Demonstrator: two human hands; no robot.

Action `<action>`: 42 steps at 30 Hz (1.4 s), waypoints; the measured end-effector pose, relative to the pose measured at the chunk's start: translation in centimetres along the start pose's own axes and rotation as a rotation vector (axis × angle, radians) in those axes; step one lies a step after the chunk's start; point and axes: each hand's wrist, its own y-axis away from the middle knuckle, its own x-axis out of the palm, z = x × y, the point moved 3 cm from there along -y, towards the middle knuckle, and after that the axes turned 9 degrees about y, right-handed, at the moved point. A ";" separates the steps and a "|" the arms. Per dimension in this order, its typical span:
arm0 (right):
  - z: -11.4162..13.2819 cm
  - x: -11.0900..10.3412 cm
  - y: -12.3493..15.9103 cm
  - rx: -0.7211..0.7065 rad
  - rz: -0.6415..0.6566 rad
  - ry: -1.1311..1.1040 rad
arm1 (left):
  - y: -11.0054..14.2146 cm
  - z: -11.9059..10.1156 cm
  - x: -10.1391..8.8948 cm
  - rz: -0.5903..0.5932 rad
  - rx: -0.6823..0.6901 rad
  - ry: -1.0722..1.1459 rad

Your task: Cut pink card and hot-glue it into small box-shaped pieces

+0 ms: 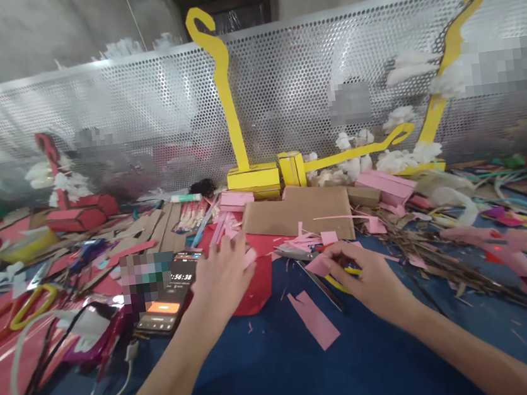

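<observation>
My left hand (222,275) reaches over the pile with its fingers stretched apart, close to some pink paper strips (222,227). A small pink piece (250,258) shows by its thumb side; whether it is gripped is unclear. Between the thumb and fingertips of my right hand (372,280) is a small piece of pink paper (317,266). Scissors (322,286) with yellow handles lie partly under that hand. A larger pink paper piece (314,320) rests flat on the blue table surface (265,375). Red paper (255,287) lies beside my left hand.
A phone (174,293) showing a timer lies left of my left hand. Cardboard (298,215) stands behind, below yellow hook-topped shapes (228,100). A pink glue gun (508,255) and thin sticks (426,249) are at right. Orange-and-yellow-handled scissors (29,310) and cables crowd the left.
</observation>
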 end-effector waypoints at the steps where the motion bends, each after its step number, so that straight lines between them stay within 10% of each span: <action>1: -0.2 0.0 0.0 0.010 -0.015 0.011 | -0.2 -0.6 0.0 -0.060 0.041 0.193; 5: -0.8 0.0 0.0 0.039 -0.043 -0.008 | -1.6 -1.0 1.9 -0.169 -0.041 1.101; 14: 0.1 -0.4 0.5 -0.013 0.000 -0.233 | -2.0 -1.0 6.5 0.490 -0.428 1.893; 26: 2.0 0.3 1.8 -0.045 0.260 -0.351 | -0.6 -2.8 5.4 0.437 -0.519 2.058; 32: 1.8 0.6 1.7 -0.005 0.119 -0.374 | -0.8 -3.1 5.5 0.490 -0.366 2.050; 42: 2.1 0.7 1.6 0.129 0.002 -0.539 | 0.6 -4.8 7.2 0.447 -0.581 2.122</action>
